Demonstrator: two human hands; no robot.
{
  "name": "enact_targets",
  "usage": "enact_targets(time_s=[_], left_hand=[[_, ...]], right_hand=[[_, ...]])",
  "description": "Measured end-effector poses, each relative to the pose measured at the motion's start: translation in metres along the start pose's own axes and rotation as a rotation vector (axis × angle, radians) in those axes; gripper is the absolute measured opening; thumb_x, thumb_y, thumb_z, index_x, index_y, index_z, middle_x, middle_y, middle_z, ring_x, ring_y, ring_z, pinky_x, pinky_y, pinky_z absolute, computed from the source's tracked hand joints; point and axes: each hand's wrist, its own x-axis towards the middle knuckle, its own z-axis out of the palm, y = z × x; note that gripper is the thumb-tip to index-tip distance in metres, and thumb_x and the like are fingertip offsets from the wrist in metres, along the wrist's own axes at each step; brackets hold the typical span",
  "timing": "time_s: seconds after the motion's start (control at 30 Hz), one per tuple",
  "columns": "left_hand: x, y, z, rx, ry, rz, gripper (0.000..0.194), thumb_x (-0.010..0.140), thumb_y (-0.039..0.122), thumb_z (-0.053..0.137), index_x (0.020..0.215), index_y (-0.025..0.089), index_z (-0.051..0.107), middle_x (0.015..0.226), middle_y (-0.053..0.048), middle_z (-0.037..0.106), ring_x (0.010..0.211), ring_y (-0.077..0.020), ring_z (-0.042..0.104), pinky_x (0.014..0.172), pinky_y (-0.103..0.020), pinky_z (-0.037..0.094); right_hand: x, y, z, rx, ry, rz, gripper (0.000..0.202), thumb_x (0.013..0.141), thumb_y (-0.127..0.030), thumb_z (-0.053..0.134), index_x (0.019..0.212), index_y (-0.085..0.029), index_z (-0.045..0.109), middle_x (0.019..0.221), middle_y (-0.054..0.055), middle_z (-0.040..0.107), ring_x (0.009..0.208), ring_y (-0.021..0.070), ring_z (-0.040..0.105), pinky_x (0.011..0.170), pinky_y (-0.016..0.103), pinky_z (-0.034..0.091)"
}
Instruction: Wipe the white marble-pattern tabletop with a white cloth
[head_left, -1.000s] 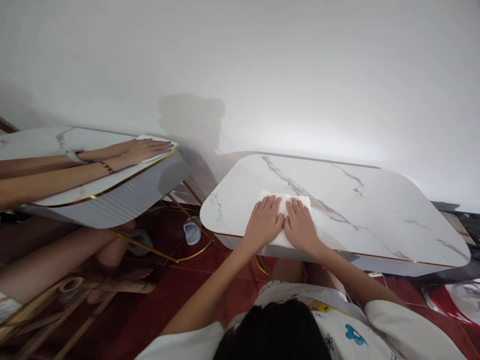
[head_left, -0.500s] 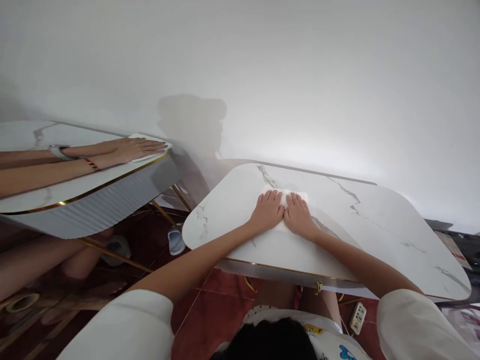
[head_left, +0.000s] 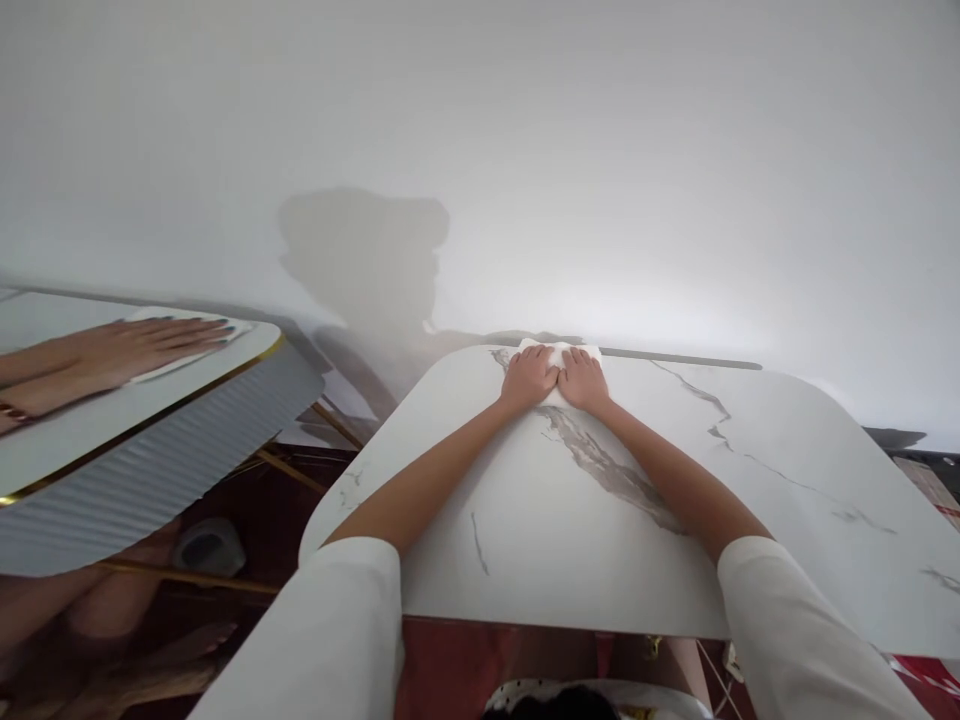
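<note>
Both arms reach forward, left hand (head_left: 584, 379) and right hand (head_left: 529, 377) flat, thumbs touching.

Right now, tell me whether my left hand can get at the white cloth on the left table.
Probably not: the left hand rests on a nearer cloth; another person's hands lie on the cloth on the left table, across a gap.

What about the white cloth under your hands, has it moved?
Yes. The white cloth has moved forward, away from the near edge of the marble-patterned tabletop to its far edge, by the wall.
</note>
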Motion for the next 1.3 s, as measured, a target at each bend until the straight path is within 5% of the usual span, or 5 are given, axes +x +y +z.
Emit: enact_targets(time_s=[0.3,0.67,1.3], left_hand=[[0.03,-0.011,0.019,0.137,-0.014,0.028,0.041,0.094,0.023,0.036,0.131,0.014,0.052,0.137,-0.015,0.058,0.129,-0.0284,0.048,0.107,-0.044,0.036],[0.049,0.031,0.031,0.118,-0.051,0.049,0.039,0.096,0.022,0.034,0.128,0.014,0.054,0.131,-0.015,0.06,0.125,-0.0276,0.049,0.106,-0.042,0.035],[-0.002,0.045,0.013,0.054,-0.076,0.132,0.045,0.095,0.023,0.034,0.137,0.016,0.047,0.144,-0.013,0.052,0.134,-0.0268,0.042,0.111,-0.042,0.031]], right_hand=[[0.025,0.014,0.008,-0.012,0.022,-0.02,0.045,0.097,-0.024,0.032,0.135,-0.007,0.049,0.15,0.018,0.047,0.138,0.0306,0.04,0.111,0.046,0.032],[0.018,0.055,-0.005,-0.007,0.034,0.028,0.043,0.095,-0.02,0.031,0.13,-0.009,0.054,0.138,0.018,0.056,0.13,0.0303,0.046,0.107,0.045,0.035],[-0.042,0.029,-0.009,-0.058,0.056,0.127,0.051,0.098,-0.024,0.029,0.142,-0.006,0.044,0.154,0.018,0.041,0.142,0.0315,0.035,0.115,0.046,0.028]])
